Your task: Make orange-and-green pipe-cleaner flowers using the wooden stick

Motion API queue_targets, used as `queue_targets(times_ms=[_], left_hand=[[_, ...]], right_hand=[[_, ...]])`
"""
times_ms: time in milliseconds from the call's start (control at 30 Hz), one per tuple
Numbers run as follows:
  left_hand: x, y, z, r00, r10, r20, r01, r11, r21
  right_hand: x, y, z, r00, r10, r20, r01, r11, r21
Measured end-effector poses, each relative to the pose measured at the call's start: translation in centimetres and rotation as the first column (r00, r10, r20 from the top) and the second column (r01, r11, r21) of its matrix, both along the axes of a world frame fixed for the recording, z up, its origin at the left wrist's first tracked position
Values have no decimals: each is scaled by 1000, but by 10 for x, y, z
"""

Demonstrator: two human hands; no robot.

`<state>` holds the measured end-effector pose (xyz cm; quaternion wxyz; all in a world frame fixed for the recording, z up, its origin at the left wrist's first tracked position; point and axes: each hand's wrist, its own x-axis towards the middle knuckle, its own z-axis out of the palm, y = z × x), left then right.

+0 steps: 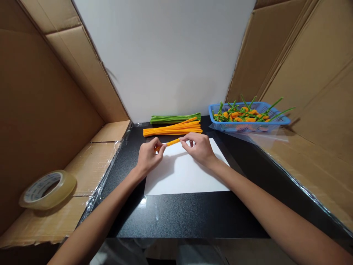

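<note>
Forearms (267, 204) nearest my camera, one reaching in from each lower corner. Cardboard panels (33, 99) box me in left and right. Dark worktop (190, 217) between them, white sheet (187, 176) flat on it. Blue basket (237, 126) at far right, on clear plastic: holds a heap of orange coiled heads (250, 120) with green stems (275, 103), several poking over the rim. Tape roll (51, 189) lies on the left cardboard. Orange stem bundle (171, 130) lies just in front of the green one (173, 119), behind the sheet. Left hand (150, 154) and right hand (199, 148): thumb and index fingers pinched on opposite ends of the ridged orange piece (173, 142), over the sheet's far edge. I read this step as shaping the coil; next move probably needs both pinches firm but gentle, coils evenly spaced.
</note>
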<state>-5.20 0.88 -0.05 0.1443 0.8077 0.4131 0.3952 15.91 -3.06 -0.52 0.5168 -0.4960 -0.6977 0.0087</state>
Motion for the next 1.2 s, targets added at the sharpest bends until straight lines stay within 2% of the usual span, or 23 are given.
queue_targets(times_ms=[100, 133, 200, 267, 300, 367, 433, 500, 567, 633, 767, 867, 967, 1133, 1200], left_hand=[[7, -2, -3, 980, 19, 196, 29, 971, -237], [9, -2, -3, 963, 25, 268, 71, 937, -341], [12, -2, -2, 921, 54, 385, 175, 827, -535], [13, -1, 1, 890, 96, 446, 251, 712, -655], [13, 0, 2, 880, 111, 461, 274, 675, -685], [11, 1, 4, 868, 116, 482, 308, 637, -707], [9, 2, 7, 867, 94, 489, 333, 621, -709], [7, 3, 9, 877, 58, 477, 344, 618, -707], [6, 4, 10, 891, 30, 454, 336, 630, -700], [6, 4, 11, 899, 30, 437, 315, 649, -693], [6, 5, 13, 904, 43, 425, 287, 674, -680], [4, 7, 14, 910, 26, 414, 299, 649, -699], [-2, 11, 15, 917, -14, 399, 343, 540, -769], [-12, 21, 11, 915, -64, 399, 400, 285, -871], [-13, 22, 9, 908, -72, 413, 418, 198, -886]], right_hand=[[3, -3, 0, 983, -75, 170, 46, 984, 170], [4, -3, 1, 973, -90, 213, 47, 979, 200], [5, -4, 3, 967, -84, 241, 30, 975, 219], [4, -4, 4, 983, -42, 176, 7, 980, 198], [3, -3, 5, 994, -20, 110, 0, 984, 176], [2, 0, 5, 997, 30, -75, -23, 996, 92], [3, 4, 4, 947, 102, -303, -115, 993, -24], [6, 7, 4, 848, 182, -498, -270, 957, -110], [9, 8, 6, 785, 229, -576, -376, 915, -149], [11, 5, 10, 814, 232, -533, -380, 906, -186], [10, 0, 15, 895, 187, -405, -296, 929, -223], [10, -1, 18, 899, 207, -387, -311, 922, -229], [13, -1, 21, 913, 266, -308, -337, 919, -205], [19, 1, 19, 923, 363, -124, -380, 912, -155], [21, 3, 15, 923, 385, 2, -382, 918, -106]])
